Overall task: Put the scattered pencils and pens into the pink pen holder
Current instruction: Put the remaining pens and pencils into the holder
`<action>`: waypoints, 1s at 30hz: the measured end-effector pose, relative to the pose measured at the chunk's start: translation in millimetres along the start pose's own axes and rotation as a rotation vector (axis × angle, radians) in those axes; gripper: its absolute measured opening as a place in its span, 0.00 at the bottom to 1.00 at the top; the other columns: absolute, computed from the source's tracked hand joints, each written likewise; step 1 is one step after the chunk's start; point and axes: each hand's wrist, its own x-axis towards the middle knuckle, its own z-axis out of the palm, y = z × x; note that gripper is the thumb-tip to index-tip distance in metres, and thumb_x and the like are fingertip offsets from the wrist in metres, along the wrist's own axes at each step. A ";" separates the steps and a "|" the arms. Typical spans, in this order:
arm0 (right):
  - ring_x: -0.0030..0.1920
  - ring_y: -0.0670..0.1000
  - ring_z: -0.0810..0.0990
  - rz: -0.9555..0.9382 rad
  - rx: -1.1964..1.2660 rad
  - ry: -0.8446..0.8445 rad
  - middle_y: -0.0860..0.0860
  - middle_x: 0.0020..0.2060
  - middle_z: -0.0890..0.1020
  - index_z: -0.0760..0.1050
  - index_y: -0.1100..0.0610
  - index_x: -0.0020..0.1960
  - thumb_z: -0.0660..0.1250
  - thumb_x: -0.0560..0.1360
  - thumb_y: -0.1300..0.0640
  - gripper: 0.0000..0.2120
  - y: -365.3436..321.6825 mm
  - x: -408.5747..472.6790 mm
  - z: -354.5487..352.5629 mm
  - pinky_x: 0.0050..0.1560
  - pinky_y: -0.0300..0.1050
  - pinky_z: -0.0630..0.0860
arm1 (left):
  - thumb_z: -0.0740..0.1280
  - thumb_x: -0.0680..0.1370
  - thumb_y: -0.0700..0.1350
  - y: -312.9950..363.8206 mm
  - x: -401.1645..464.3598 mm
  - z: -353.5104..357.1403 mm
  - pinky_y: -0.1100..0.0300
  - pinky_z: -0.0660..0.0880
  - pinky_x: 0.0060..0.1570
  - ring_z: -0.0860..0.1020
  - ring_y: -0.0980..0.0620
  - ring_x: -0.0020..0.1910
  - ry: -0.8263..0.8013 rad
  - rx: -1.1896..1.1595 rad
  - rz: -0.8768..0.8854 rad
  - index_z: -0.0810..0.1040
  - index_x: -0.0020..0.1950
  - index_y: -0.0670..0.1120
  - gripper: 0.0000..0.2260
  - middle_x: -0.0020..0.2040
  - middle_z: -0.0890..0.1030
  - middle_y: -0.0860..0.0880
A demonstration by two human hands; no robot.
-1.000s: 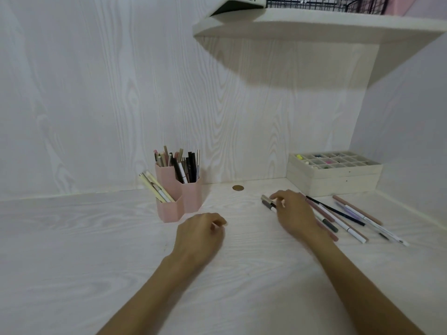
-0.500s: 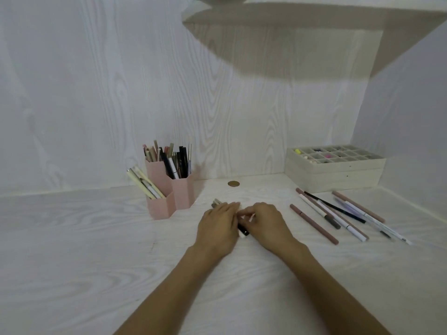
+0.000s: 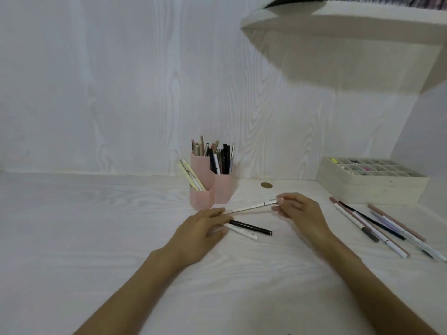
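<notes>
A pale wood-grain surface (image 3: 96, 238) is running back to a matching wall, with a shelf (image 3: 350, 22) jutting out overhead at the upper right. The pink pen holder (image 3: 212, 189) is standing near the back wall, its compartments already bristling with pens and pencils, and a few pale sticks are leaning out of the lower front compartment.

The right hand (image 3: 297, 211) is pinching one end of a slim white pen (image 3: 251, 207) between thumb and fingertips, while the left hand (image 3: 200, 230) is meeting that pen's other end with its fingertips (whether it is truly pinching it or only touching, I cannot tell). The pen is sitting in front of the holder, slanting up toward the right. Just below it, a black pen (image 3: 251, 228) and a white pen (image 3: 242, 230) are lying side by side on the surface, their left ends tucked under the left hand's fingers.

Off to the right, a cluster of scattered pens and pencils (image 3: 377, 226) is lying fanned out on the surface, in front of a cream compartment box (image 3: 372, 187). A small round brown disc (image 3: 266, 185) is resting near the wall, between holder and box.
</notes>
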 end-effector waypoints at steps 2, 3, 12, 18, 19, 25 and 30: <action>0.37 0.44 0.85 -0.033 0.119 0.083 0.55 0.40 0.83 0.78 0.64 0.52 0.64 0.76 0.65 0.06 -17.1 7.0 6.8 0.42 0.31 0.79 | 0.60 0.79 0.56 -5.7 0.6 -5.3 0.61 0.62 0.67 0.65 0.56 0.70 -0.014 0.024 -0.018 0.70 0.70 0.58 0.19 0.71 0.69 0.57; 0.36 0.43 0.84 -0.073 0.151 0.148 0.55 0.40 0.82 0.77 0.63 0.53 0.64 0.77 0.65 0.06 -27.0 12.0 9.0 0.42 0.31 0.79 | 0.61 0.78 0.58 -7.2 1.6 -6.6 0.61 0.63 0.65 0.68 0.56 0.68 0.003 0.054 -0.032 0.72 0.68 0.58 0.19 0.69 0.71 0.57; 0.38 0.47 0.84 -0.557 0.131 0.454 0.55 0.40 0.83 0.72 0.58 0.47 0.68 0.75 0.62 0.04 -129.2 62.5 67.8 0.45 0.40 0.80 | 0.64 0.76 0.57 -15.4 4.1 -10.8 0.56 0.68 0.52 0.72 0.50 0.56 0.201 0.040 -0.242 0.81 0.56 0.57 0.12 0.55 0.79 0.56; 0.41 0.47 0.84 -0.663 -0.174 0.233 0.47 0.37 0.81 0.72 0.56 0.46 0.67 0.75 0.61 0.03 -151.3 94.7 134.6 0.48 0.46 0.81 | 0.64 0.76 0.57 -17.3 3.1 -10.5 0.57 0.68 0.52 0.72 0.50 0.55 0.199 -0.010 -0.257 0.81 0.56 0.58 0.12 0.55 0.79 0.56; 0.41 0.48 0.84 -0.643 -0.276 0.169 0.48 0.38 0.82 0.73 0.56 0.45 0.67 0.75 0.60 0.03 -150.8 99.7 141.6 0.48 0.48 0.81 | 0.64 0.76 0.57 -17.8 3.3 -10.5 0.57 0.69 0.52 0.72 0.50 0.55 0.203 -0.017 -0.257 0.81 0.56 0.58 0.12 0.55 0.79 0.56; 0.46 0.51 0.82 -0.569 -0.810 -0.048 0.52 0.44 0.84 0.79 0.56 0.47 0.68 0.75 0.55 0.05 -133.2 113.3 164.8 0.49 0.47 0.78 | 0.64 0.76 0.56 -18.2 4.4 -10.2 0.58 0.67 0.50 0.72 0.51 0.54 0.219 -0.021 -0.252 0.81 0.55 0.56 0.12 0.54 0.79 0.55; 0.61 0.56 0.72 -0.547 -1.083 -0.116 0.55 0.55 0.81 0.82 0.58 0.52 0.58 0.80 0.51 0.16 -108.1 112.0 169.1 0.56 0.50 0.71 | 0.63 0.76 0.55 -20.5 4.7 -10.8 0.57 0.68 0.50 0.72 0.50 0.54 0.220 -0.019 -0.241 0.82 0.55 0.55 0.12 0.54 0.79 0.54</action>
